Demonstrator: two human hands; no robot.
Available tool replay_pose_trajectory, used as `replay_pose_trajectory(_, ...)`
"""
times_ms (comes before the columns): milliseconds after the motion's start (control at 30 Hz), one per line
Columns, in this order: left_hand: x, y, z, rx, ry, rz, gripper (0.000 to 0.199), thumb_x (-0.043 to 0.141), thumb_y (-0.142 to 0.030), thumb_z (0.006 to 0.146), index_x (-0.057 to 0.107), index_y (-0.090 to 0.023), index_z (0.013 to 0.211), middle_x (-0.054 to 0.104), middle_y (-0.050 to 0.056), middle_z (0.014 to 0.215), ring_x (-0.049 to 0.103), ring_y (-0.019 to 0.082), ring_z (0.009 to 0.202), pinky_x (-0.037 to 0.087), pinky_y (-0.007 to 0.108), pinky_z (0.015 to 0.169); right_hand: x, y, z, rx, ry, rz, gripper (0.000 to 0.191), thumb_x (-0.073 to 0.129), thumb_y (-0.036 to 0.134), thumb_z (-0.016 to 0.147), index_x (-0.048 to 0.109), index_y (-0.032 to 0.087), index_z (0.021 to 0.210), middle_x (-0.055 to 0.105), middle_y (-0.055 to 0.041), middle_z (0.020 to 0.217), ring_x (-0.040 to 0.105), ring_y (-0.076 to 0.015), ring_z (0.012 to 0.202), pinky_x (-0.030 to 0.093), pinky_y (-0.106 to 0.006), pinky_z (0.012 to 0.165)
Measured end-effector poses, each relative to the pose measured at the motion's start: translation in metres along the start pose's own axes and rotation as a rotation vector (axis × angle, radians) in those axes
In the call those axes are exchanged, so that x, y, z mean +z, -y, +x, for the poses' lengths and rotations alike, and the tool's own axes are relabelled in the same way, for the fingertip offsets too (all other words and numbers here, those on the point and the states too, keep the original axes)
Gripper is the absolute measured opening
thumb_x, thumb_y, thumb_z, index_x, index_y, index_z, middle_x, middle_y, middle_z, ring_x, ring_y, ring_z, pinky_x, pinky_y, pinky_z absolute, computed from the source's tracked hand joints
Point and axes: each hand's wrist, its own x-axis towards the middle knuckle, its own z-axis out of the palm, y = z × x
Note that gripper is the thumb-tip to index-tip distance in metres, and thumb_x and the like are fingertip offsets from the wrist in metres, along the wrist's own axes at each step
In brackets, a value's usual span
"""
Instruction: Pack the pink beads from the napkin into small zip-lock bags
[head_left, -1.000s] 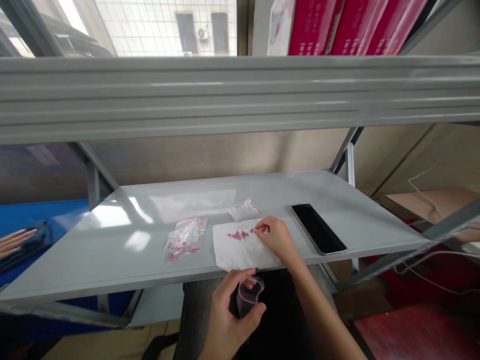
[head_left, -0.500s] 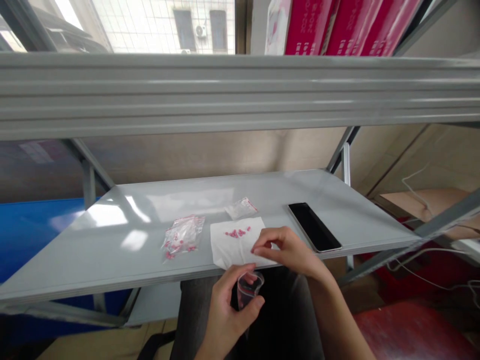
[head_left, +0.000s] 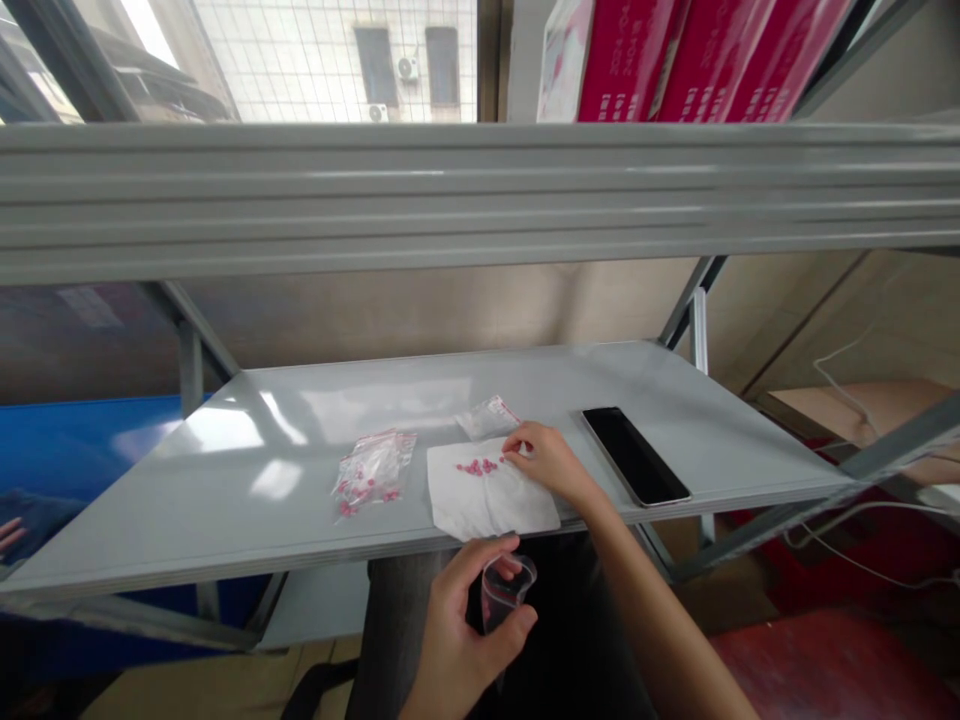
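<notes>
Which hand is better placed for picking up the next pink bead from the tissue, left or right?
Probably right: the right hand has its fingertips beside the pink beads on the tissue, while the left hand is lower, holding a plastic cup.

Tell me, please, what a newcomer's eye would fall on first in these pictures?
The pink beads on the white tissue stand out most against the grey shelf, with the right hand at their right end. Just below the shelf's front edge, the left hand grips a clear cup. The black phone lies right of the tissue, and red boxes sit on the shelf above.
</notes>
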Motion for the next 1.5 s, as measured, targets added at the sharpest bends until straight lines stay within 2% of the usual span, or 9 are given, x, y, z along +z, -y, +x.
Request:
replay_pose_trajectory(100, 0.000, 0.002, 0.001, -0.014, -0.026, -0.004, 0.041, 0.073, -0.020, 0.077, 0.069, -0.026, 0.117, 0.071, 0.003, 0.094, 0.068, 0.017, 0.085, 0.055, 0.024, 0.076, -0.016, 0.024, -0.016, -0.055, 0.027, 0.073, 0.012, 0.069, 0.006, 0.081, 0.074, 0.017, 0.080, 0.070, -0.0034, 0.078, 0.061, -0.0170, 0.074, 0.045, -0.027, 0.069)
replay_pose_trajectory(233, 0.001, 0.002, 0.003, -0.023, -0.053, -0.077, 0.033, 0.075, -0.026, 0.078, 0.070, -0.023, 0.111, 0.071, 0.004, 0.094, 0.068, 0.018, 0.085, 0.055, 0.025, 0.078, -0.034, 0.059, -0.043, -0.307, 0.320, 0.388, 0.006, 0.075, 0.014, 0.081, 0.078, 0.019, 0.083, 0.067, -0.0019, 0.080, 0.062, -0.0153, 0.078, 0.048, -0.026, 0.074)
replay_pose_trajectory(367, 0.003, 0.000, 0.004, -0.051, -0.037, -0.131, 0.027, 0.075, -0.030, 0.078, 0.070, -0.020, 0.103, 0.070, 0.004, 0.090, 0.067, 0.019, 0.083, 0.055, 0.025, 0.074, -0.040, 0.069, -0.055, -0.328, 0.464, 0.403, 0.008, 0.074, 0.018, 0.084, 0.080, 0.020, 0.088, 0.064, -0.0029, 0.082, 0.062, -0.0149, 0.078, 0.048, -0.026, 0.074)
replay_pose_trajectory(500, 0.003, -0.002, 0.003, -0.035, -0.042, -0.093, 0.033, 0.076, -0.029, 0.078, 0.071, -0.022, 0.110, 0.071, 0.004, 0.090, 0.068, 0.018, 0.083, 0.056, 0.024, 0.076, -0.034, 0.053, -0.043, -0.233, 0.284, 0.380, 0.011, 0.068, 0.020, 0.088, 0.079, 0.019, 0.087, 0.069, -0.0036, 0.080, 0.063, -0.0155, 0.074, 0.049, -0.026, 0.070)
replay_pose_trajectory(667, 0.002, -0.003, 0.001, -0.009, -0.061, -0.049, 0.037, 0.076, -0.028, 0.077, 0.072, -0.023, 0.114, 0.072, 0.005, 0.090, 0.069, 0.018, 0.081, 0.057, 0.025, 0.073, -0.003, 0.018, -0.017, 0.070, -0.039, -0.009, 0.011, 0.069, 0.009, 0.080, 0.077, 0.015, 0.084, 0.074, -0.0074, 0.080, 0.064, -0.0186, 0.071, 0.048, -0.029, 0.069)
replay_pose_trajectory(933, 0.001, 0.000, -0.003, 0.014, -0.063, -0.043, 0.039, 0.075, -0.024, 0.077, 0.071, -0.023, 0.115, 0.074, 0.005, 0.091, 0.070, 0.018, 0.081, 0.058, 0.025, 0.074, 0.018, 0.000, -0.006, 0.055, -0.041, -0.069, 0.019, 0.063, 0.000, 0.075, 0.073, 0.016, 0.074, 0.069, -0.0053, 0.074, 0.060, -0.0180, 0.069, 0.045, -0.030, 0.071)
replay_pose_trajectory(1100, 0.001, 0.000, -0.002, 0.023, -0.074, -0.005, 0.039, 0.073, -0.022, 0.077, 0.070, -0.026, 0.116, 0.073, 0.002, 0.091, 0.070, 0.016, 0.081, 0.057, 0.023, 0.074, -0.002, 0.030, -0.025, 0.004, -0.051, 0.037, 0.012, 0.066, 0.007, 0.081, 0.073, 0.017, 0.079, 0.070, -0.0041, 0.078, 0.061, -0.0166, 0.070, 0.047, -0.028, 0.069)
replay_pose_trajectory(1267, 0.003, -0.003, 0.000, 0.040, -0.087, 0.047, 0.034, 0.072, -0.022, 0.079, 0.068, -0.024, 0.113, 0.073, 0.004, 0.098, 0.071, 0.019, 0.087, 0.057, 0.027, 0.078, -0.023, 0.069, -0.069, -0.077, 0.176, 0.369, 0.007, 0.073, 0.014, 0.081, 0.075, 0.020, 0.081, 0.067, -0.0012, 0.081, 0.064, -0.0150, 0.077, 0.049, -0.025, 0.071)
replay_pose_trajectory(1500, 0.008, -0.017, 0.002, 0.092, -0.082, 0.179, 0.025, 0.071, -0.021, 0.078, 0.069, -0.020, 0.103, 0.073, 0.005, 0.094, 0.071, 0.022, 0.084, 0.059, 0.029, 0.075, -0.019, 0.078, -0.086, 0.038, 0.240, 0.346, 0.013, 0.069, 0.014, 0.085, 0.077, 0.022, 0.079, 0.061, -0.0008, 0.081, 0.060, -0.0148, 0.077, 0.046, -0.025, 0.069)
